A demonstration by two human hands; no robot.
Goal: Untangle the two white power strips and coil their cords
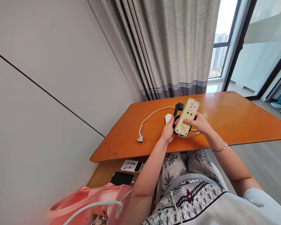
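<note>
My right hand (200,122) grips a yellowed power strip (187,117) from its right side, thumb across the face and sockets turned up. Behind the strip a black cord (174,124) is looped, and its black plug (178,108) points up at the strip's upper left. My left hand (168,130) is closed around the left side of that loop, with its fingers partly hidden. Just beyond my left thumb shows a white object (168,117), mostly covered. A white cord (143,120) curves left over the table to a white plug (140,138).
The wooden table (215,115) stands before a grey curtain (173,47). Below its left edge lie a black phone (122,178) and a white power bank (131,166). A pink bag (84,203) with a pale cable (95,203) sits lower left. A sliding glass door (259,53) is at right.
</note>
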